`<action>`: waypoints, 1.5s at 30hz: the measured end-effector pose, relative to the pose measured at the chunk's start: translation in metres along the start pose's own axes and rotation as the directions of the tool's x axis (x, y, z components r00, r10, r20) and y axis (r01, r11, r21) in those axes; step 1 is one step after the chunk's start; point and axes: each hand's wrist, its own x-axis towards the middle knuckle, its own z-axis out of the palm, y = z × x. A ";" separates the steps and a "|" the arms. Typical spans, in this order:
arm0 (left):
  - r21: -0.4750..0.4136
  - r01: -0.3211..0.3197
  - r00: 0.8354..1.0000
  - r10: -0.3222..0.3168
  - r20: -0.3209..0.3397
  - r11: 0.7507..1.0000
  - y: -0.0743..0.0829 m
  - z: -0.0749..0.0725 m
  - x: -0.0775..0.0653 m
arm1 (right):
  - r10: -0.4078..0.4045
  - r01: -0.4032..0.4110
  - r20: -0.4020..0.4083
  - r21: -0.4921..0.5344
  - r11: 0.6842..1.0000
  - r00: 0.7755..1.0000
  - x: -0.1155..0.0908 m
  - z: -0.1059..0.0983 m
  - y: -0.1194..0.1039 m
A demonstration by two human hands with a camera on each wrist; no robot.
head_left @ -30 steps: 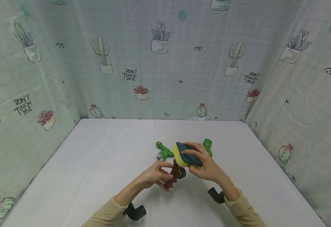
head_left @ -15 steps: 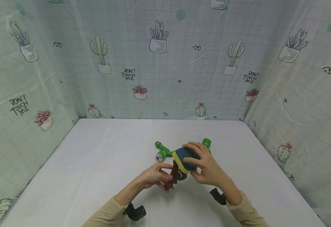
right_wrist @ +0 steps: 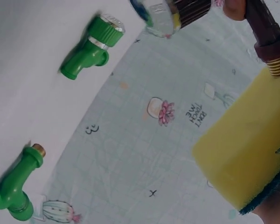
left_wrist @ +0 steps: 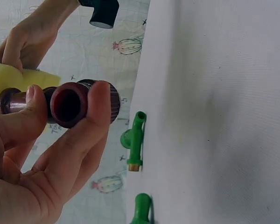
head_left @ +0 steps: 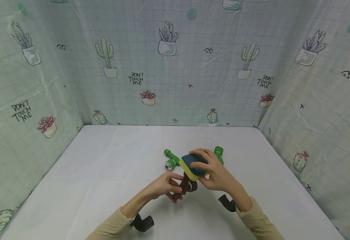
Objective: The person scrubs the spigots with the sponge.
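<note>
My left hand (head_left: 162, 185) holds a brown plastic water tap (head_left: 184, 185) above the table, thumb on one side and fingers on the other. In the left wrist view the tap's open spout (left_wrist: 84, 100) faces the camera. My right hand (head_left: 216, 170) grips a sponge (head_left: 193, 164), yellow foam with a dark blue scouring side. The sponge's yellow foam (right_wrist: 252, 140) lies against the tap's brass threaded end (right_wrist: 277, 65), as the right wrist view shows. Part of the thread is hidden by the foam in the head view.
Two green taps lie on the white table (head_left: 117, 160) beyond the hands: one left of the sponge (head_left: 171, 161), another (head_left: 219, 153) partly behind the right hand. Black devices (head_left: 143, 223) sit at both wrists. Cactus-printed cloth (head_left: 175, 73) surrounds the table.
The sponge in my right hand dips and tilts, then shifts back up and left, staying at the tap's threaded end. My left hand and the tap stay almost in place.
</note>
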 end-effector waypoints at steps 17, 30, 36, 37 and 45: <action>-0.037 -0.035 0.999 0.034 -0.032 0.999 -0.001 -0.007 -0.003 | 0.040 -0.041 -0.021 -0.043 0.998 0.999 0.001 -0.002 0.011; -0.132 -0.031 0.999 0.026 -0.044 0.991 0.003 -0.007 -0.004 | 0.041 -0.048 -0.043 -0.196 0.979 0.998 -0.019 0.002 0.026; -0.285 -0.018 0.996 -0.007 -0.085 0.958 0.002 -0.009 -0.001 | 0.120 -0.126 -0.043 -0.167 0.978 0.992 -0.023 0.001 0.015; -0.297 -0.024 0.996 -0.005 -0.094 0.955 0.002 -0.010 0.000 | 0.129 -0.134 -0.039 -0.165 0.977 0.991 -0.024 0.002 0.013; -0.309 -0.085 0.962 -0.003 -0.274 0.947 0.004 -0.009 0.010 | 0.145 -0.152 -0.046 -0.220 0.964 0.988 -0.027 0.018 -0.003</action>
